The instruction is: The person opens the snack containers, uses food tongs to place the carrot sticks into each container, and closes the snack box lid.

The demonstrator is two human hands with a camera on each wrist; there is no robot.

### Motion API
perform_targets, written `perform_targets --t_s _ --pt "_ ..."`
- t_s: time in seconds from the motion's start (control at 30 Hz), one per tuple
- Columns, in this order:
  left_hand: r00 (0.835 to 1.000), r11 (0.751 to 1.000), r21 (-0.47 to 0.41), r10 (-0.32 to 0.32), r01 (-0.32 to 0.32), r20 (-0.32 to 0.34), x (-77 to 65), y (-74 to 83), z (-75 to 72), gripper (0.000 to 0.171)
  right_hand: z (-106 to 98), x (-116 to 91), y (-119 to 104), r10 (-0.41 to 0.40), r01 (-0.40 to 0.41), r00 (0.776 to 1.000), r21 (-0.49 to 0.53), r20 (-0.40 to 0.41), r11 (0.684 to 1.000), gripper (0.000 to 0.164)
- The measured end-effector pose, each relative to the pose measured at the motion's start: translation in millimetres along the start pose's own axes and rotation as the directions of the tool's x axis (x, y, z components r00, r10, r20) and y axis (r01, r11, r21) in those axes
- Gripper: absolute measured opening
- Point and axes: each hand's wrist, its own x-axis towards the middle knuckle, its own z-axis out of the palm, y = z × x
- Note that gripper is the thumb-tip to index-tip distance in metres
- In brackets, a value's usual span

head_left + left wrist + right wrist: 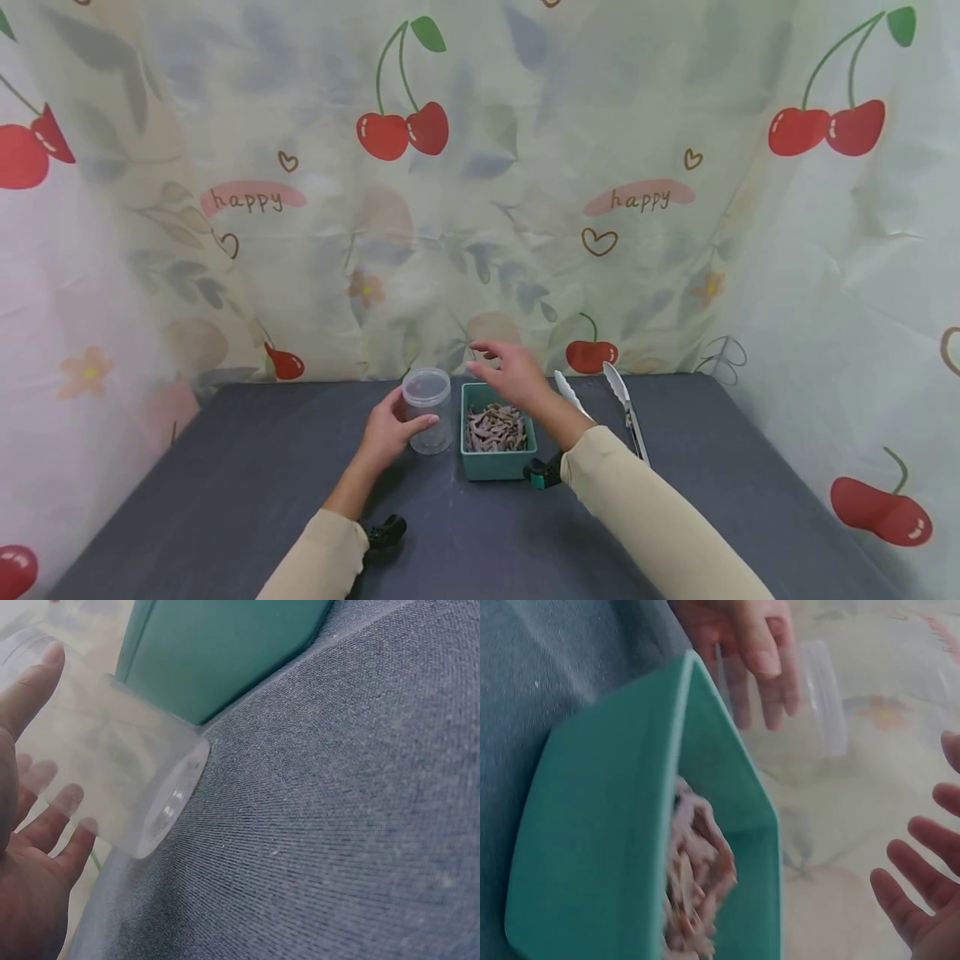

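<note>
currently, the left hand [386,437] is grasping a jar [432,405] near the far edge of the table [225,492], well inside both side edges; the right hand [516,377] is hovering loose-fingered above the box [491,467], whose strips [497,430] the left wrist view is hiding.

What look like metal tongs [628,408] lie partly hidden on dark cloth [720,492] before a cherry-print curtain [480,208]
</note>
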Motion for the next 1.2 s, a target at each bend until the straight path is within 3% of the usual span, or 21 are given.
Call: perform_targets --t_s 0.2,0.53,0.8,1.2 --pt "1.000 1.000 0.012 0.022 -0.023 0.004 0.5 -2.4 -0.5 0.068 23.5 3.9 -5.5 0.014 -0.015 0.999 0.014 0.052 1.000 0.044" --pt "0.999 0.999 -0.005 0.053 -0.053 0.005 0.3 -2.8 -1.6 0.066 53.1 8.9 -11.7 0.035 -0.023 0.993 -0.103 0.113 0.994 0.047" --pt "0.997 0.996 -0.044 0.081 -0.082 -0.008 1.1 -2.4 -0.7 0.066 56.1 8.5 -19.2 0.054 -0.025 0.989 -0.201 0.139 0.979 0.049" --pt "0.998 0.998 0.000 0.060 -0.060 -0.022 1.6 -2.9 -1.2 0.068 56.3 10.0 -28.6 0.046 0.001 0.990 -0.333 0.131 0.943 0.051"
